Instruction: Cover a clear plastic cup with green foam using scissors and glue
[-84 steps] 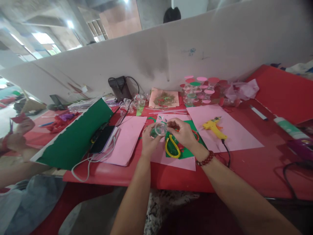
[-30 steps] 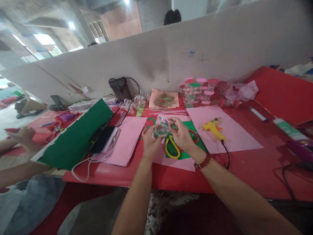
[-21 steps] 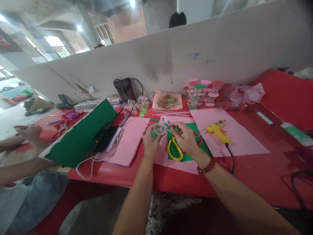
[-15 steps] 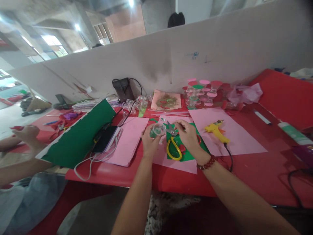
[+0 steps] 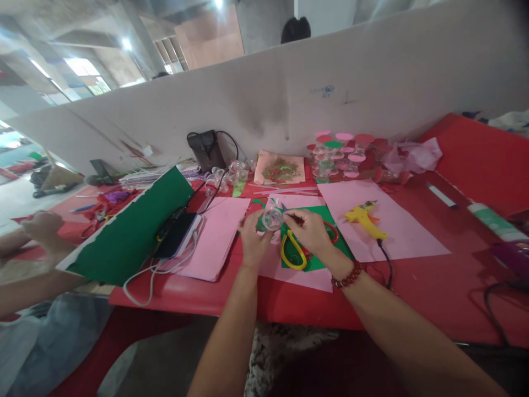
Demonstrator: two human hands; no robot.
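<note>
My left hand (image 5: 253, 238) is closed around a small clear plastic cup (image 5: 273, 220), whose round opening faces me. Some green shows at the cup's left side. With fingertips pinched, my right hand (image 5: 311, 230) meets the cup's right edge; anything between those fingertips is too small to make out. Below my hands lie scissors (image 5: 282, 255) with one yellow and one red handle loop, their blades mostly hidden by my right hand and the cup. They rest on a green sheet (image 5: 320, 264) over pink paper (image 5: 306, 280).
A yellow glue gun (image 5: 366, 220) lies on pink paper at right. Clear cups with coloured discs (image 5: 339, 157) stand stacked behind. To the left are a phone (image 5: 177, 237), a pink paper stack (image 5: 225, 220) and a green board (image 5: 132, 231), beside a co-worker's arm (image 5: 49, 242).
My right hand has moved left from above the scissors blades to the cup's edge. The cup has turned slightly, its opening now facing me more. The scissors stay in place.
</note>
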